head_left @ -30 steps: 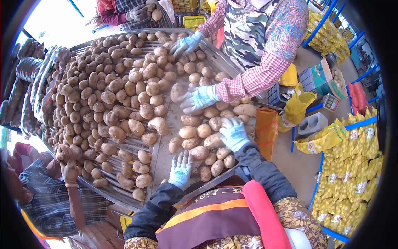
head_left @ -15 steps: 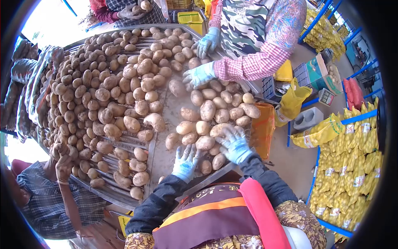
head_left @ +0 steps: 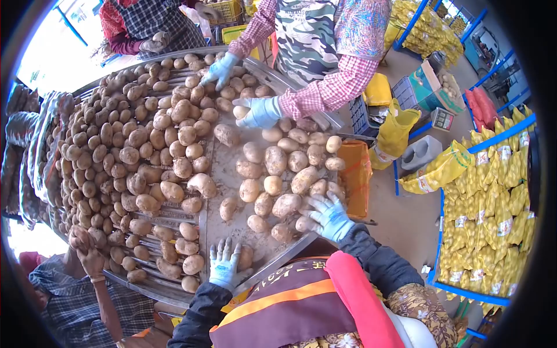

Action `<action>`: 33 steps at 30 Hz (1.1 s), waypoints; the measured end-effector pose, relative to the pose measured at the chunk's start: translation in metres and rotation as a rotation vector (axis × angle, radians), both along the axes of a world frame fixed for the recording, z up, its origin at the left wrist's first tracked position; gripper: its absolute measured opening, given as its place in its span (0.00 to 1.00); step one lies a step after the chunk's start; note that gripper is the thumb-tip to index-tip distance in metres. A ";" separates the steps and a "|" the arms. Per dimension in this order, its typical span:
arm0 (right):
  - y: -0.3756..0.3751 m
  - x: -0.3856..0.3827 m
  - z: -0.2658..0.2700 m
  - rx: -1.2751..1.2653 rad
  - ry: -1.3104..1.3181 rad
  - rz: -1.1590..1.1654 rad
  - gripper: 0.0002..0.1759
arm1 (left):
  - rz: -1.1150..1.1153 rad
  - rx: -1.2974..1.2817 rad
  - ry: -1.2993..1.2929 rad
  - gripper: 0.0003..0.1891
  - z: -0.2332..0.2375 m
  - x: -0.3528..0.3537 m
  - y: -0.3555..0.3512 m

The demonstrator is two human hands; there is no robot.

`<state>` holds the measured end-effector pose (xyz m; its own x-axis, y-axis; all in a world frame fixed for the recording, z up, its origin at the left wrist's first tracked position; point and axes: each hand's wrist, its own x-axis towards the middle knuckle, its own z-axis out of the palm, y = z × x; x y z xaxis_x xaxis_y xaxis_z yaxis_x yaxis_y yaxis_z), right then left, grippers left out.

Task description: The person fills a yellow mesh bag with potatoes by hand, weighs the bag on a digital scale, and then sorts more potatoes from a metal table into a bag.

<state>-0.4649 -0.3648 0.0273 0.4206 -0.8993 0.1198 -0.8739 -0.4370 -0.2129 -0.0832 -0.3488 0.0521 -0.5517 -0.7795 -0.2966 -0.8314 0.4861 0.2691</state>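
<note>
Large potato just left of the right hand's spread fingers; both hands wide, neither closed on anything.
The large potato (head_left: 286,205) sits a little past the right hand (head_left: 329,216), clearly nearer to it than to the left; long axis slants, lower left to upper right. A smaller potato (head_left: 304,224) lies under or against the right fingertips, contact unclear. Left hand (head_left: 226,265), fingers fanned, near the metal edge; brown potato (head_left: 246,257) just beside it, touching or not can't tell. Metal surface (head_left: 226,159) dusty, flat here, slats (head_left: 174,213) further left, potatoes crowded there. Across it, a co-worker's gloved hand (head_left: 261,112) holds a pale potato (head_left: 241,112). Orange sack (head_left: 354,180) off the right side, stacked yellow net bags (head_left: 493,226) beyond.
</note>
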 end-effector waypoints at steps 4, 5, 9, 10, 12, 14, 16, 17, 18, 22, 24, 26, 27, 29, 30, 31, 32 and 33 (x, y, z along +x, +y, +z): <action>-0.045 -0.028 0.009 -0.060 -0.373 -0.309 0.19 | -0.023 -0.033 0.073 0.46 -0.019 -0.014 -0.006; -0.065 -0.036 0.000 -0.086 -0.354 -0.443 0.20 | -0.022 -0.031 0.076 0.46 -0.020 -0.020 -0.007; -0.125 -0.010 -0.033 -0.090 -0.087 -0.521 0.36 | -0.092 -0.008 0.068 0.40 -0.011 -0.052 -0.010; -0.122 0.013 -0.016 0.113 -0.225 -0.564 0.40 | -0.057 0.020 0.066 0.40 -0.007 -0.058 -0.008; -0.107 0.023 -0.025 0.021 -0.067 -0.358 0.42 | -0.023 0.074 0.068 0.41 -0.003 -0.062 -0.010; -0.077 0.028 -0.018 0.020 -0.048 -0.255 0.39 | -0.032 0.090 0.059 0.41 -0.004 -0.061 -0.010; -0.060 0.020 -0.005 -0.027 -0.076 -0.174 0.31 | -0.028 0.104 0.056 0.41 -0.003 -0.063 -0.010; -0.058 0.011 -0.006 -0.027 -0.078 -0.171 0.31 | -0.026 0.103 0.045 0.40 -0.001 -0.064 -0.011; -0.058 0.001 -0.006 0.001 -0.145 -0.102 0.28 | -0.024 0.100 0.034 0.40 0.000 -0.065 -0.013; -0.105 -0.012 0.003 0.124 -0.371 -0.478 0.24 | -0.002 0.076 0.041 0.40 0.001 -0.073 -0.015; -0.134 0.000 0.005 0.168 -0.236 -0.673 0.30 | 0.032 0.083 0.038 0.39 0.009 -0.083 -0.018; -0.150 0.012 -0.017 0.196 -0.088 -0.760 0.35 | 0.059 0.107 0.055 0.38 0.009 -0.087 -0.017; -0.151 0.009 -0.024 0.193 -0.093 -0.753 0.35 | 0.084 0.126 0.077 0.37 0.010 -0.088 -0.018; -0.147 0.000 -0.024 0.284 -0.564 -0.697 0.36 | 0.079 0.039 0.060 0.37 0.004 -0.084 -0.015; -0.141 0.000 -0.024 0.275 -0.860 -0.676 0.37 | 0.113 -0.017 0.193 0.38 -0.011 -0.077 -0.015; -0.131 0.006 -0.022 0.276 -1.006 -0.671 0.35 | 0.149 -0.070 0.326 0.38 -0.019 -0.071 -0.011; -0.121 0.016 -0.005 0.331 -1.035 -0.608 0.35 | 0.140 -0.172 0.417 0.41 -0.014 -0.068 -0.013; -0.112 0.030 0.015 0.382 -1.067 -0.545 0.35 | 0.150 -0.169 0.413 0.41 -0.005 -0.073 -0.015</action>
<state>-0.4352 -0.4766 0.0424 -0.1611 -0.9776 -0.1351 -0.2362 0.1711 -0.9565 -0.1559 -0.3641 0.0474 -0.4743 -0.8782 0.0618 -0.7358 0.4340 0.5199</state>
